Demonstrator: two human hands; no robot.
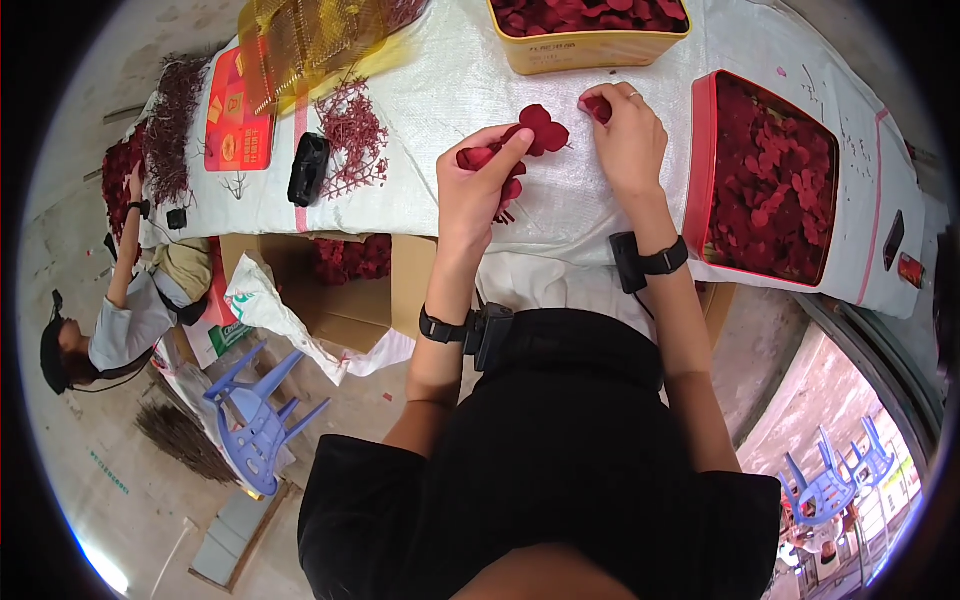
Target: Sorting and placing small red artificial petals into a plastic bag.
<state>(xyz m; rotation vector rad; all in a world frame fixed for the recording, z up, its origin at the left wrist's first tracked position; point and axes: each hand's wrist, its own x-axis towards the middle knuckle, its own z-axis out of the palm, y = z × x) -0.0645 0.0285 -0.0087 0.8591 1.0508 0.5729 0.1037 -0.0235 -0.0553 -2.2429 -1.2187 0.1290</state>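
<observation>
So the left hand (475,185) has its fingers closed around a bunch of deep red petals (545,130), up over the white-covered table (590,225). They're rounded and kinda cloth-like, fanning out past the thumb, with some reddish stem showing below. The right hand (632,140) pinches a small red piece (599,108) nearby, between the bunch and the red-rimmed tin (703,165).

Workshop, worktable (410,100), petal-filled tins (600,55), co-worker (125,335)
</observation>
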